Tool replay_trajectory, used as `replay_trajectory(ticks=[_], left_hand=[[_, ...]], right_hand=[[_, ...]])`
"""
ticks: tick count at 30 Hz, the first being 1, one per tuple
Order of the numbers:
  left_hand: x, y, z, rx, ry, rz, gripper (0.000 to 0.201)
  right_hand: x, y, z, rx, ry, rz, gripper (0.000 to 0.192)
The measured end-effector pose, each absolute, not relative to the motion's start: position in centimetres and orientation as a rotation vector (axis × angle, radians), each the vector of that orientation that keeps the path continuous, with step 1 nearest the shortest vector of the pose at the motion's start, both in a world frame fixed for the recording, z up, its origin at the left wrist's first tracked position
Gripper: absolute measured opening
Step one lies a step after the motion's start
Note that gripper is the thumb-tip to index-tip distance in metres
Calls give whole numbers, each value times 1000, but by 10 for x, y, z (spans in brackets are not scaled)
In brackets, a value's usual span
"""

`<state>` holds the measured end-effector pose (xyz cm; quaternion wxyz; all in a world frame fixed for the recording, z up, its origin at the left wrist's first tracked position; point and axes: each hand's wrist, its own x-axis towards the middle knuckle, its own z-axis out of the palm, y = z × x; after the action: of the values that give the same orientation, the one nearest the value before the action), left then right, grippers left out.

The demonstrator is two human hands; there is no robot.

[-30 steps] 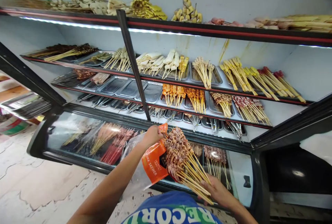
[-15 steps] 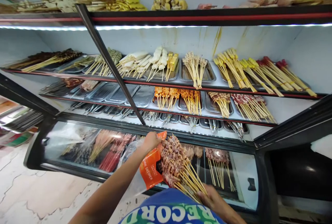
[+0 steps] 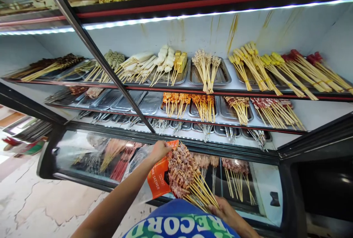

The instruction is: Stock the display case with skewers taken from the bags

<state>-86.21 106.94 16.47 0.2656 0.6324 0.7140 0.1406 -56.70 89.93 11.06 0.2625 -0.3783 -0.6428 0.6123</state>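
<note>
A thick bundle of raw meat skewers (image 3: 182, 170) lies tilted in front of my shirt, meat end up and to the left. My right hand (image 3: 224, 210) is closed around the lower ends of its wooden sticks. An orange plastic bag (image 3: 158, 181) printed with "SKEWER" sits against the left side of the meat. At its upper edge, my left hand (image 3: 161, 150) grips the plastic, fingers closed. The bag's clear part hangs under my left forearm. How far the meat reaches into the bag I cannot tell.
A display fridge (image 3: 176, 135) with stacked shelves stands in front of me. Steel trays (image 3: 150, 103) and many kinds of skewers fill the shelves. A slanted dark bar (image 3: 106, 65) crosses the opening. Below is a glass front (image 3: 264, 190) with more skewers behind it. Cracked floor (image 3: 55, 201) shows at lower left.
The view has tilted and shifted slightly, so the upper shelf sits higher at the right. Both hands keep their grips, and the skewers and bag have barely moved.
</note>
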Motion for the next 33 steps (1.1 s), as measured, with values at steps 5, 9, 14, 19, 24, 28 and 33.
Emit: replay_trajectory(ticks=[5,9,14,19,24,28,33], left_hand=[[-853,1070,163,1807,1901,475,14],[-853,1067,157,1873,1876,547,13],[-858,1068,143,1873,1786,611,16],[-851,1081,130,1831,1708,614,17],[-844,1095,128,1841,1677,667,15],[-849,1096,127,1840,1664,648,15],[-861,1091,114,1779,1708,572,13]], right_hand=[[-568,909,106,-975,-1772,1680,44],[-569,914,109,-956,-1645,1761,44],[-576,916,103,-979,-1490,1878,50],[-589,925,94,-1229,-1507,1807,46],[-595,928,93,-1276,-1364,1800,44],[-603,923,78,-1277,-1254,1828,46],[-614,922,78,-1311,-1260,1855,50]])
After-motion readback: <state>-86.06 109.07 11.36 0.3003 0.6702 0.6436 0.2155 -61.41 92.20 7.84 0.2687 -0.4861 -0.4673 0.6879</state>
